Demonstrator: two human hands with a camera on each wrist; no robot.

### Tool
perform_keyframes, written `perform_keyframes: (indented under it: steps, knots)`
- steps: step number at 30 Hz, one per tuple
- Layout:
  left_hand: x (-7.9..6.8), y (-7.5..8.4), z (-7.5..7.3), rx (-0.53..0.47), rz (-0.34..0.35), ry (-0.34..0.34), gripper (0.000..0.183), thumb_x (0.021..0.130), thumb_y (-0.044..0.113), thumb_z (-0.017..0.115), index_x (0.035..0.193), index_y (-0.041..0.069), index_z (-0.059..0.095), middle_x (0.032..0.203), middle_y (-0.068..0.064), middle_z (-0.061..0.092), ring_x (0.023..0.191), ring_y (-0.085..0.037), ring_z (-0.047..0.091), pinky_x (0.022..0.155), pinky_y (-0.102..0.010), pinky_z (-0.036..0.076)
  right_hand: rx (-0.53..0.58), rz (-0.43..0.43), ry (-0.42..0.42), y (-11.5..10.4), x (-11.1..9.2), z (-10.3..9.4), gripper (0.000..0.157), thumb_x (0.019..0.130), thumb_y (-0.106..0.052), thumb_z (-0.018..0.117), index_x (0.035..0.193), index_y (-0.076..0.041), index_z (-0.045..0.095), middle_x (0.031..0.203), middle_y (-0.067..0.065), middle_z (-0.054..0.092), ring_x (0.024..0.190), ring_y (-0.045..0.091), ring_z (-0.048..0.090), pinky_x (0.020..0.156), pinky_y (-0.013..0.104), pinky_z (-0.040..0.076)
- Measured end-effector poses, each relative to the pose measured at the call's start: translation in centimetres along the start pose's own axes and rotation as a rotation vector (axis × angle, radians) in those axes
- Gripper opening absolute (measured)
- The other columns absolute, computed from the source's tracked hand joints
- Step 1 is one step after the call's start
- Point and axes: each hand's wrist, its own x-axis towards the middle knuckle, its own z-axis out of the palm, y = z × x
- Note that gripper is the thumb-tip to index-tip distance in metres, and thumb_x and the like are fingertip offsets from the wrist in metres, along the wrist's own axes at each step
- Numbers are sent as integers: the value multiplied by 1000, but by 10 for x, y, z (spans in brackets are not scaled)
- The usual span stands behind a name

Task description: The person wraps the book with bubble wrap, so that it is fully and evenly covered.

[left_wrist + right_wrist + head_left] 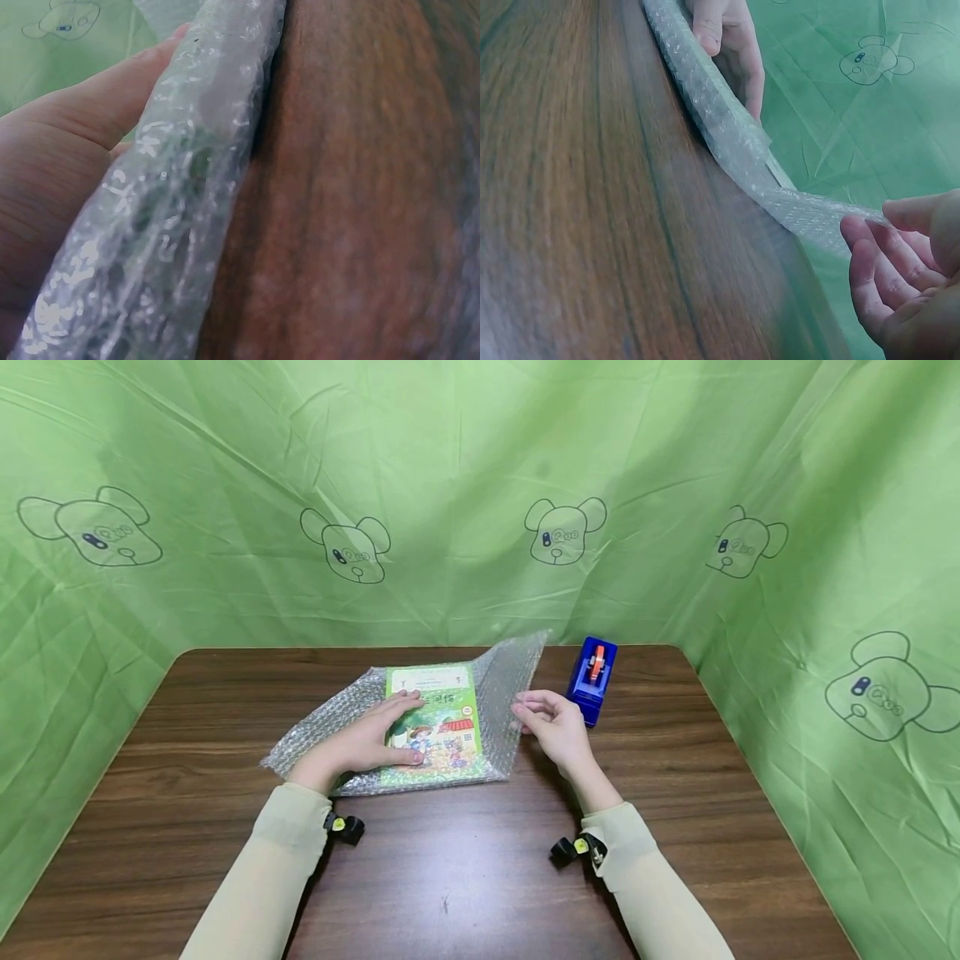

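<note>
A green illustrated book (438,727) lies cover up on a sheet of bubble wrap (504,710). Across the cover's left part rests my left hand (371,737), fingers extended and thumb spread apart. In the left wrist view that hand sits behind the near edge of the bubble wrap (161,202). My right hand (555,724) pinches the right edge of the wrap between thumb and fingertips. The right wrist view shows the right hand (907,270) holding this edge raised off the table, the strip of wrap (810,214) stretching toward the book.
Just beyond my right hand stands a blue tape dispenser (592,681) with an orange part in its middle. The brown wooden table (450,877) is bordered by a green cloth backdrop (457,485) printed with animal-head outlines. Black wrist cameras sit at both cuffs.
</note>
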Motion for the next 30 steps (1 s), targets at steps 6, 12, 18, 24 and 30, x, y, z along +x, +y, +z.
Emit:
perform_keyframes:
  steps: [6, 12, 18, 24, 30]
  knots:
    - [0, 0, 0, 5, 0, 2, 102, 92, 51, 87, 171, 11, 36, 181, -14, 21, 167, -41, 12, 131, -70, 11, -25, -50, -18, -1, 0, 6, 22, 100, -1, 79, 120, 8, 76, 105, 20, 80, 80, 11, 75, 73, 28, 65]
    - [1, 0, 0, 0, -8, -5, 104, 91, 53, 87, 172, 13, 35, 182, -13, 20, 168, -39, 12, 131, -70, 10, -24, -61, -18, -8, 0, 13, 21, 100, 0, 78, 119, 7, 77, 108, 23, 79, 88, 9, 76, 81, 25, 65]
    - [1, -1, 0, 4, -7, -3, 105, 91, 56, 86, 172, 14, 35, 182, -12, 19, 168, -38, 12, 132, -69, 11, 27, -29, -51, -20, -1, 26, 20, 101, 1, 77, 119, 8, 76, 108, 23, 79, 90, 14, 79, 81, 32, 67]
    - [0, -2, 0, 0, -3, -2, 106, 90, 58, 86, 172, 13, 35, 182, -12, 19, 168, -37, 11, 132, -68, 12, -52, -86, -57, -25, 1, 41, 17, 100, -3, 80, 116, 2, 79, 103, 17, 80, 86, 13, 77, 79, 28, 65]
    - [1, -2, 1, 1, -1, 3, 106, 90, 57, 86, 172, 13, 35, 182, -13, 20, 168, -38, 12, 132, -68, 12, -124, -121, -111, -26, 4, 60, 16, 102, -8, 79, 116, -1, 80, 105, 15, 80, 90, 17, 74, 81, 22, 58]
